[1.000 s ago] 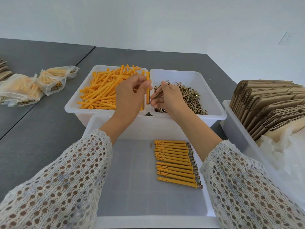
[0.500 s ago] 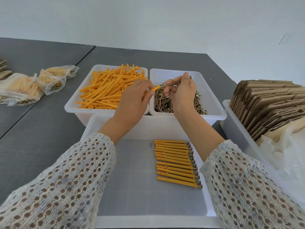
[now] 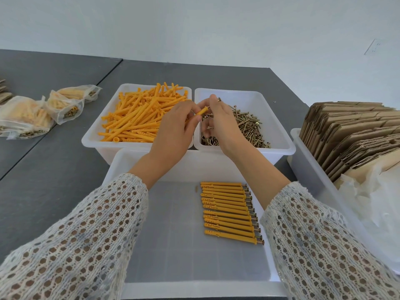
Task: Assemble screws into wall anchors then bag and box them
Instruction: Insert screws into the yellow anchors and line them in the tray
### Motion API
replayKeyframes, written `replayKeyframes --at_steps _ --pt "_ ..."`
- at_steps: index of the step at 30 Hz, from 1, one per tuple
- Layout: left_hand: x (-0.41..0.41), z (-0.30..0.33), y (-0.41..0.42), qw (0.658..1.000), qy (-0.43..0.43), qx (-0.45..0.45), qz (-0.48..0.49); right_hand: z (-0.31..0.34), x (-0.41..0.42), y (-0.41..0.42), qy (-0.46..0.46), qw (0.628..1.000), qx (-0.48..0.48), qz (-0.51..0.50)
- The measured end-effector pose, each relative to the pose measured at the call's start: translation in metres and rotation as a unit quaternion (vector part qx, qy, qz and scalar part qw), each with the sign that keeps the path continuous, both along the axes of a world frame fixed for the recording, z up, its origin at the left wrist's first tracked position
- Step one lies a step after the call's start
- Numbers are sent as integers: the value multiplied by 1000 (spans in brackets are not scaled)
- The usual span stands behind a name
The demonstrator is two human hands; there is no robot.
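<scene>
My left hand [image 3: 175, 128] grips an orange wall anchor [image 3: 201, 110], its open end showing between the fingers. My right hand [image 3: 220, 122] pinches a screw [image 3: 219, 100] that goes into that end; only the screw's head shows by the fingertips. Both hands hover over the seam between a white bin [image 3: 95, 137] of loose orange anchors and a white bin [image 3: 279, 126] of brass screws. Nearer to me, a row of assembled anchors [image 3: 229, 211] lies in a wide white tray [image 3: 194, 289].
Filled plastic bags [image 3: 62, 105] lie on the grey table [image 3: 43, 180] at the left. A white bin [image 3: 307, 169] at the right holds flattened cardboard boxes [image 3: 355, 135] and clear plastic bags [image 3: 376, 204].
The right hand has moved in toward the left, and most of the screw's shaft has gone into the anchor. The anchor has turned from upright to pointing at the right hand.
</scene>
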State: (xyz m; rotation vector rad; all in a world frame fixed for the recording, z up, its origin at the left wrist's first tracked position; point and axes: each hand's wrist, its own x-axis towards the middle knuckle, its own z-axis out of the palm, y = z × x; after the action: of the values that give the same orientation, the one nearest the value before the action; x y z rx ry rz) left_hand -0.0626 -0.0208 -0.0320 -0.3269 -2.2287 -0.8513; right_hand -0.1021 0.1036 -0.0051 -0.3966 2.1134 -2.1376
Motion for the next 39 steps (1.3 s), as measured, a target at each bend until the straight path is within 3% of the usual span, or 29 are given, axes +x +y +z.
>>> replayKeyframes --at_steps 3,7,9,12,14,18,21,29,39 --pt "4 7 8 995 -5 103 -5 5 -3 1 -19 999 -28 -7" --pt "15 22 19 976 -44 206 -53 5 -20 23 -66 983 -91 -143" --pt "22 28 23 974 -99 167 -117 0 -28 36 -106 969 -103 -200" --pt "33 30 31 946 -239 28 -215 -5 -35 48 -164 947 -141 -236" --pt "40 28 38 904 -335 -54 -262 -7 -38 52 -190 939 -166 -232" --pt "54 19 55 812 -479 -118 -311 -11 -41 56 -215 938 -155 -223" --pt "70 11 73 791 -477 -206 -323 -11 -43 55 -225 939 -130 -224" --pt "106 0 101 807 -357 -398 -252 -12 -47 52 -231 942 -82 -229" --pt "113 -10 110 800 -350 -431 -227 -13 -47 51 -222 948 -64 -218"
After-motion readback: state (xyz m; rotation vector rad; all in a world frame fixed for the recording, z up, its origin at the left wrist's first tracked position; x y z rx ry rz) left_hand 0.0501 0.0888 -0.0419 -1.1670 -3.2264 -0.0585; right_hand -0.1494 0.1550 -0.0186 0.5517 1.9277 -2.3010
